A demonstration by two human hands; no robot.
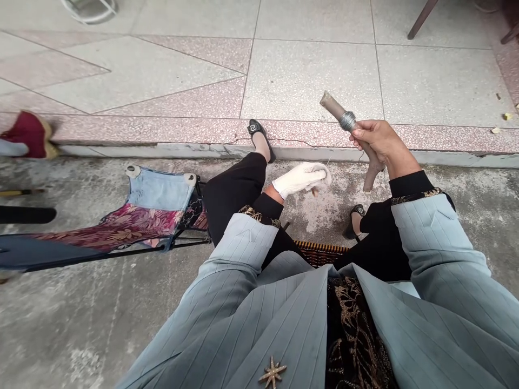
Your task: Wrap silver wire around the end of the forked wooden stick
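My right hand is bare and closed around a short greyish-brown stick, held tilted above the step. The stick's lower end shows a fork or bend below my palm. A coil of silvery wire is wound tightly around it just beyond my fingertips. My left hand wears a white knit glove and hovers to the left of the stick, apart from it. Its fingers are curled together, with a thin strand showing just above them. A small brown bit shows beneath the fingertips; what the glove holds is hidden.
A low stone step runs across in front of me. A folding chair with floral fabric stands at left, near a person's red shoe. Wicker seat edging shows between my legs. Furniture legs stand at upper right.
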